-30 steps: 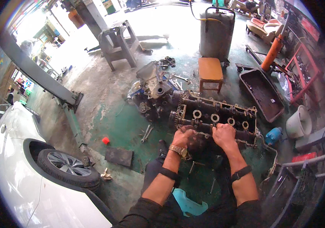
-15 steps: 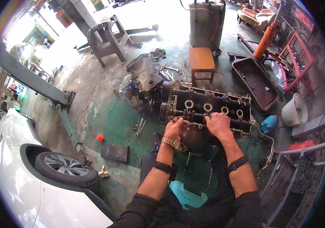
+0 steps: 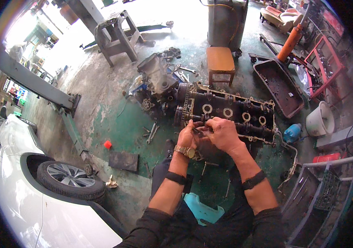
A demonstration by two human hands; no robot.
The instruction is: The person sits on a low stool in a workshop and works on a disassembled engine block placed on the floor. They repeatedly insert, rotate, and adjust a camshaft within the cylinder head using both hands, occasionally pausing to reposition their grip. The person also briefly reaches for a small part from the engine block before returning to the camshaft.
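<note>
An engine [image 3: 215, 111] with its top uncovered lies before me, dark inside, with a pale rim, several ring-shaped openings and toothed timing gears at its left end. My left hand [image 3: 188, 138], with a watch at its wrist, is closed at the engine's near left edge, fingertips pinched together. Close beside it my right hand [image 3: 223, 134] is closed too, its fingers bent toward the left fingertips over the near rim. Something small and dark is between the fingertips of both hands; its kind is too small and hidden to tell.
Left of the engine lie a greasy metal housing [image 3: 153, 76] and loose wrenches [image 3: 153, 133]. Beyond stands a stool with an orange seat [image 3: 220, 60]. A black drip tray [image 3: 277, 89], a white bucket [image 3: 320, 118] and a tool cart [image 3: 323, 198] are right. A white car [image 3: 15, 165] is left.
My right hand has moved left along the engine's near edge and come up against my left hand. The left hand has shifted slightly, its fingertips now pinching. The view has tilted a little.
</note>
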